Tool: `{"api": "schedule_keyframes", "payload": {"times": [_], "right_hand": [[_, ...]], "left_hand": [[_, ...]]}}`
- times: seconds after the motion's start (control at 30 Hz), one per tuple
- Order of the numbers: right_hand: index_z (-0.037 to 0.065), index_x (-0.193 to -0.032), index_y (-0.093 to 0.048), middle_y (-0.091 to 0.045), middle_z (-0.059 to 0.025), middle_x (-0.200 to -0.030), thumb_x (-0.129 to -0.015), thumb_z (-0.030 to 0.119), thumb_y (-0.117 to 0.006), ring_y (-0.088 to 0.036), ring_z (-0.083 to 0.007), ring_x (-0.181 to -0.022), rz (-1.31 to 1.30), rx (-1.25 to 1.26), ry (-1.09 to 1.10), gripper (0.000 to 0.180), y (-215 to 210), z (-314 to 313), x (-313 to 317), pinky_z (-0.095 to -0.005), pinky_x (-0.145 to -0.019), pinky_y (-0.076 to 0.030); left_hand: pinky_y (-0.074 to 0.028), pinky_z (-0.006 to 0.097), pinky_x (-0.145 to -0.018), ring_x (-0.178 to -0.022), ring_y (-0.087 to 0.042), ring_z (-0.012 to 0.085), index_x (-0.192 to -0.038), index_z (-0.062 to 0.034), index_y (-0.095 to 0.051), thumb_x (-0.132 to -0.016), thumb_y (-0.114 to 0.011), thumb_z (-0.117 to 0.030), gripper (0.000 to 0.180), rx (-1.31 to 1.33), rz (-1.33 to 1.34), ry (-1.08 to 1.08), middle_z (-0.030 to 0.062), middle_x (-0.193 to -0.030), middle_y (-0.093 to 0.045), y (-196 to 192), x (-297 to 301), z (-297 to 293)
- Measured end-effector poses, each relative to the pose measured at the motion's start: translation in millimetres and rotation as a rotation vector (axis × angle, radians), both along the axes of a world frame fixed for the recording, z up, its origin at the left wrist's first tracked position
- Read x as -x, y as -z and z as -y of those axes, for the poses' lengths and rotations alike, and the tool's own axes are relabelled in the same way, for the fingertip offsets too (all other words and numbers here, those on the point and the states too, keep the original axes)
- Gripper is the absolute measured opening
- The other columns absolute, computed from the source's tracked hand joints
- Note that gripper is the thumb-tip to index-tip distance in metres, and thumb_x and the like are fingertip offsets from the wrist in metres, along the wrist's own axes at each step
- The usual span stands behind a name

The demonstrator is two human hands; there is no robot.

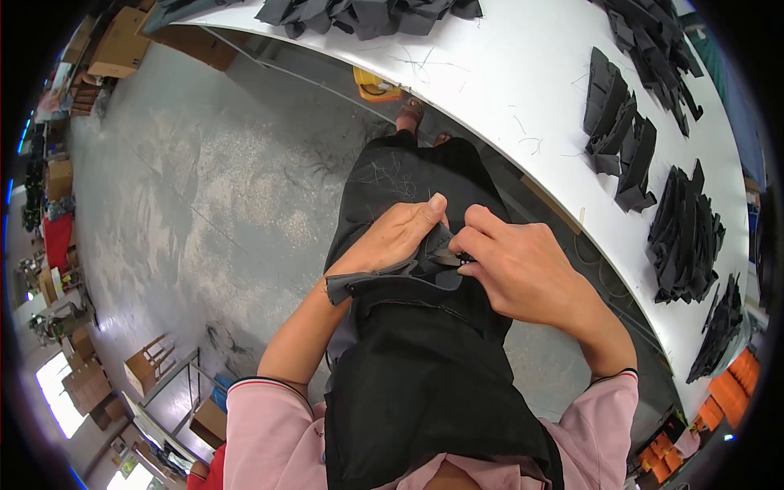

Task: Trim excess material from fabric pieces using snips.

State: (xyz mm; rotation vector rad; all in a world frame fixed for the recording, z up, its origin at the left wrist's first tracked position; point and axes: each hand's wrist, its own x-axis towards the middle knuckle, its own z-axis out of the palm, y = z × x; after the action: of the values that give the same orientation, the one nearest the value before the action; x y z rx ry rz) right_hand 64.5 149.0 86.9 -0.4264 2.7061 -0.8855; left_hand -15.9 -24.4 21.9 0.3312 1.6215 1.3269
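Observation:
Over my lap, my left hand [400, 233] grips a dark grey fabric strip [384, 283], thumb raised along its upper end. The strip bends around under the palm, and one end sticks out past the wrist. Close against its right side, my right hand [518, 265] is closed in a pinch at the cloth. A small tool with a silvery blade [445, 258] shows between the right fingers and the fabric. Most of that tool is hidden by the fingers, so its exact kind is unclear. Loose pale threads lie on my black apron [416, 392] and dark trousers [384, 175].
A white table [506, 90] curves along the top and right, bearing several piles of dark fabric strips [686, 233] and stray threads. Beneath its edge sits a yellow object [376, 84]. Cardboard boxes [121, 41] and a metal-framed rack [192, 384] stand on the left.

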Motion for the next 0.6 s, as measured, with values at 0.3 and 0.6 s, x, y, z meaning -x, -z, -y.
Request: {"api": "schedule_keyframes", "payload": {"times": [0.3,0.6], "right_hand": [[0.005,-0.089,-0.057,-0.049,-0.0070,-0.086,-0.072,0.005,-0.068,-0.058,-0.0277,-0.067,-0.017,-0.004,-0.021,0.021,3.6,0.3,-5.4,-0.0365,-0.053,-0.045],[0.006,-0.090,-0.058,-0.050,-0.0068,-0.089,-0.072,0.006,-0.068,-0.057,-0.0280,-0.068,0.020,0.020,-0.008,0.020,7.0,1.3,-0.3,-0.0356,-0.053,-0.044]], "left_hand": [[-0.041,0.028,-0.066,-0.066,-0.044,0.0116,-0.075,-0.0007,-0.055,-0.098,-0.035,-0.050,0.059,-0.025,0.087,0.030,0.0019,-0.066,-0.050,7.0,-2.4,0.9],[-0.041,0.028,-0.066,-0.066,-0.045,0.0127,-0.075,0.0002,-0.055,-0.099,-0.035,-0.049,0.059,-0.030,0.040,0.051,0.0037,-0.066,-0.051,9.8,-1.5,-1.2]]}}
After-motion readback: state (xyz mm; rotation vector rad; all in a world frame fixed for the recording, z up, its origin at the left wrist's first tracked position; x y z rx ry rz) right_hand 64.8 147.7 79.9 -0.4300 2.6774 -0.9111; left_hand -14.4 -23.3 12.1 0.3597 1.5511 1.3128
